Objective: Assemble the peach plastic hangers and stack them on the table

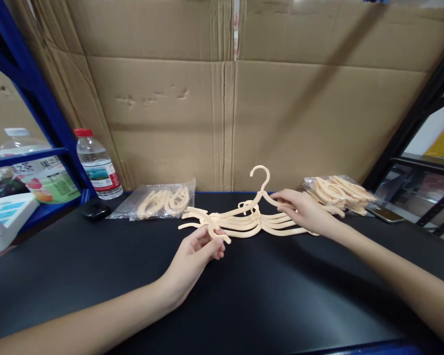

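Note:
A cream plastic hanger (265,185) stands with its hook up above a stack of similar hangers (244,227) on the black table. My right hand (303,209) pinches its right arm close to the neck. Lower and to the left, my left hand (198,251) is closed around a curved cream hanger end (213,229), thumb on top. Whether that end belongs to the upright hanger cannot be made out. The stacked hangers lie flat behind both hands, their arms spreading left and right; the right hand covers part of them.
Clear bags of folded cream hangers lie at the back left (163,202) and back right (336,192). A phone (387,214) is beside the right bag. A red-capped water bottle (98,167) and a black object (96,211) stand left. Cardboard (163,108) walls the back.

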`<state>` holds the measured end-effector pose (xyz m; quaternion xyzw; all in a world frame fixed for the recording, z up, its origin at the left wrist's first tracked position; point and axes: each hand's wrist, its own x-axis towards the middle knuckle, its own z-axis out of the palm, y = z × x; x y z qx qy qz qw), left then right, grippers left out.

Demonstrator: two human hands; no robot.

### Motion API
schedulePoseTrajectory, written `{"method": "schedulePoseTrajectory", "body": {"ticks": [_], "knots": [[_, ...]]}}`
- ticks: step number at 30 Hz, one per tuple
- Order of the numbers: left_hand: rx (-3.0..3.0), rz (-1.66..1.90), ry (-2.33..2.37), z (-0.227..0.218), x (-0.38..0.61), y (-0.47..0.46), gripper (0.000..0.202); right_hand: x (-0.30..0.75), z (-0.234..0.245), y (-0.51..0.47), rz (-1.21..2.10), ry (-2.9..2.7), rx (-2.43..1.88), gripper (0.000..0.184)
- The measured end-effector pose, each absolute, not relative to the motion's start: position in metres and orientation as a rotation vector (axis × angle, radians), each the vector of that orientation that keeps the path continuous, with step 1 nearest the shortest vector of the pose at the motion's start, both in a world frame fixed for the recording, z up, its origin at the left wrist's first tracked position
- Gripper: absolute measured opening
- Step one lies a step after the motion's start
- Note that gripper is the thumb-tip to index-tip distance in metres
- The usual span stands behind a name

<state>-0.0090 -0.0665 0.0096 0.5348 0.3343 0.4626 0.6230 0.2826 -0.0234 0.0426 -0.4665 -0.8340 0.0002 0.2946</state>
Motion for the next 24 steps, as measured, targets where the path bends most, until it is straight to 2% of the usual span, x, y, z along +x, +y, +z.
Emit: {"method": "schedulePoseTrajectory", "body": {"ticks": [7,13,24], "knots": [[1.138,1.124,0.763,0.004,-0.013,-0.058,0.021,0.272,0.039,-0.069,0.340,-2.145,-1.219,0.013],[1.107,1.104,0.733,0.004,-0.016,-0.055,0.022,0.266,0.037,-0.075,0.306,-2.181,-1.273,0.029],[1.083,1.099,0.644,0.004,-0.014,-0.055,0.021,0.274,0.034,-0.076,0.339,-2.192,-1.207,0.032]]}}
